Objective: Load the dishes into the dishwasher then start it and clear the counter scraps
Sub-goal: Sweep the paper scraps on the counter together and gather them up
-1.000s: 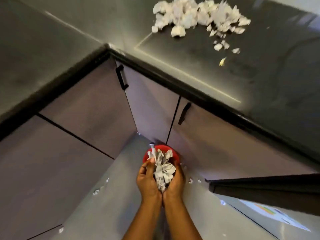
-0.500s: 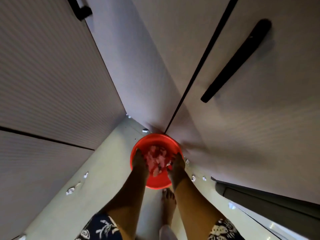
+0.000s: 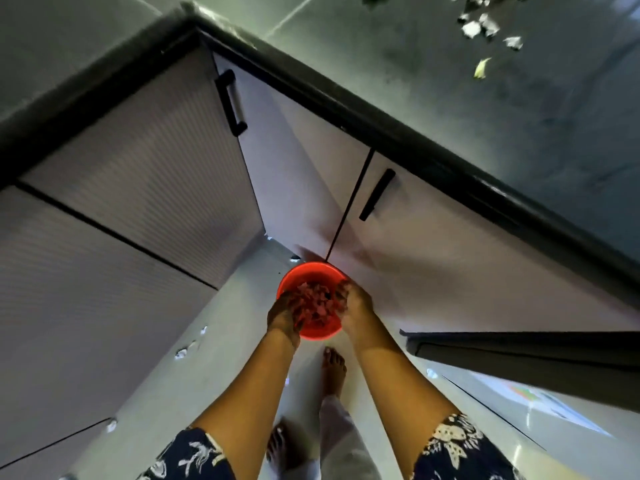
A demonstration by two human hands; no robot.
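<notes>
Here the red bin (image 3: 313, 299) stands on the floor (image 3: 194, 368) in the inside corner of the cabinets, close against the cabinet doors (image 3: 433, 258) — a position that puts it directly below the desk (image 3: 519, 109) edge, so a load of scraps needs only a short carry down.

Both hands are lowered over the bin mouth. The left hand (image 3: 285, 315) is at the near-left rim and the right hand (image 3: 353, 304) at the right rim, palms turned inward toward each other. The scraps (image 3: 313, 301) lie between them inside the bin, tinted red by its wall. The fingers of both hands are curled loosely toward the load; motion blur hides whether they grip any pieces or have let go, so the hold cannot be told. Placing the hands low over the opening, rather than dropping from height, appears intended to keep light pieces from scattering.

That risk is real: several small white bits (image 3: 185, 351) lie on the floor to the left of the bin, well apart from it.

On the desk, more loose scraps (image 3: 479, 27) remain at the top of the view, and a single pale yellowish piece (image 3: 481, 67) lies just below them. The clearing step is therefore judged incomplete — at least one further load is needed, and the floor bits also need collection.

At the right, a dark open door (image 3: 536, 355) projects above the floor.
</notes>
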